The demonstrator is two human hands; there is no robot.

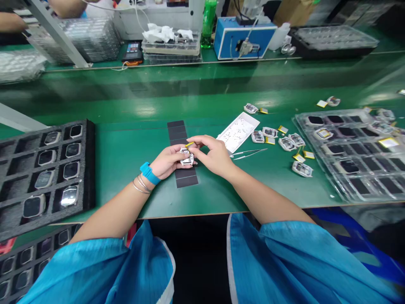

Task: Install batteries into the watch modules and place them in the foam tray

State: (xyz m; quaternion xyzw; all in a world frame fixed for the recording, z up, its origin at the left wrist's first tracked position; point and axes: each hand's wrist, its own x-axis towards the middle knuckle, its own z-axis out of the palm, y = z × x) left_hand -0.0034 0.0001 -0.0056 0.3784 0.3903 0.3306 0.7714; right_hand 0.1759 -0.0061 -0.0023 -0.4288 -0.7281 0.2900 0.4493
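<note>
My left hand is closed around an opened white smartwatch case, its inner parts facing up. At the top of that case sits a small yellow-edged battery, and the fingers of my right hand pinch it. Both hands are over a strip of black adhesive sheets lying on the green bench. Right of my right hand lie metal tweezers and a white tray dotted with tiny parts. Beyond them are several opened watch cases with batteries beside them.
A black foam tray with finished-looking watches stands at left. Clear plastic trays of screens lie at right. On the back shelf are a blue machine, a green bottle and stacked plastic trays. Another person's arm shows at top left.
</note>
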